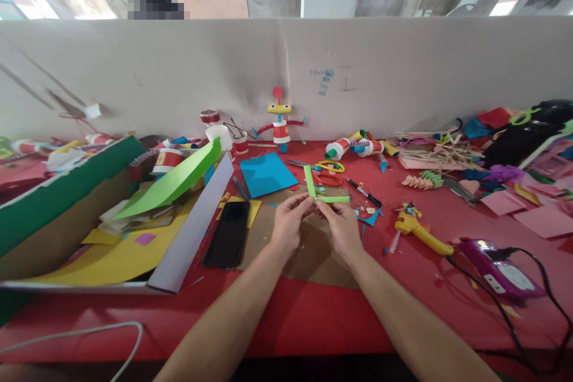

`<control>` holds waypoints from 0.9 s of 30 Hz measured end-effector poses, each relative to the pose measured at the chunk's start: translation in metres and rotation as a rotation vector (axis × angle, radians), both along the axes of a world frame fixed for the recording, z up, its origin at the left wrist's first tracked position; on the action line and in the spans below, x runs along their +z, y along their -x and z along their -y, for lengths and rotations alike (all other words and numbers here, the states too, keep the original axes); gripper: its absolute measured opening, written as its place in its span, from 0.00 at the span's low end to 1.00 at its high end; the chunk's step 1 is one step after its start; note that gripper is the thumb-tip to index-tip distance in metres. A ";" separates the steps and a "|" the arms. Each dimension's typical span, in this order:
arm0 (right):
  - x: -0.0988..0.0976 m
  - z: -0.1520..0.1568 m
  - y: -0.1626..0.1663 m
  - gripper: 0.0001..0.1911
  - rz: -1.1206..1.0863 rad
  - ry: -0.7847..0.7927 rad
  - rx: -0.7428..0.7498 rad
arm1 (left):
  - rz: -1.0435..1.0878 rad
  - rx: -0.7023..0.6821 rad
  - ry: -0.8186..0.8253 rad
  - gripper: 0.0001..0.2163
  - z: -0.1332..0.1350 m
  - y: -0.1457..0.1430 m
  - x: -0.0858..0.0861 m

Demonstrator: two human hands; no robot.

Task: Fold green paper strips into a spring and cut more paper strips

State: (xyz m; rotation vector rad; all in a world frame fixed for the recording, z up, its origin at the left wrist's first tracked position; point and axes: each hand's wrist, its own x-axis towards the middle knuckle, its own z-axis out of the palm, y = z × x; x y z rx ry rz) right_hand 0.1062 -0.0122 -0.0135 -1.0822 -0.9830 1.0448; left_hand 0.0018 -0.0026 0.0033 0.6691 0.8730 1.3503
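Note:
Two narrow green paper strips [310,181] meet in an L shape at my fingertips, one pointing away from me and one to the right. My left hand [289,222] pinches them at the corner, and my right hand [341,228] pinches the same corner from the other side. Both hands are above a brown cardboard sheet [264,248] lying on the red table. Just beyond the fingers are red-handled pliers [327,179] and a black pen [364,192]. A blue paper sheet [268,174] lies to the left. Whether the strips are joined, I cannot tell.
A box [190,230] of coloured paper and a black phone [227,234] are on the left. At right are a yellow glue gun [421,233], a purple power strip [504,268] with cables, and paper scraps. A paper-cup robot figure [282,131] stands by the white partition.

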 end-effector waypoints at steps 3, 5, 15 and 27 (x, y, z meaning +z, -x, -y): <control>0.000 -0.001 -0.002 0.09 -0.010 0.025 0.000 | -0.034 -0.069 -0.031 0.12 0.001 0.002 0.000; 0.001 -0.002 -0.003 0.09 -0.007 0.037 0.007 | -0.077 -0.114 -0.057 0.12 0.001 0.003 0.000; 0.004 -0.002 -0.007 0.09 0.076 0.036 0.029 | -0.023 -0.179 -0.035 0.10 -0.002 0.008 -0.002; -0.001 -0.001 -0.004 0.09 0.165 0.008 0.011 | 0.140 -0.308 0.150 0.04 -0.006 0.013 -0.003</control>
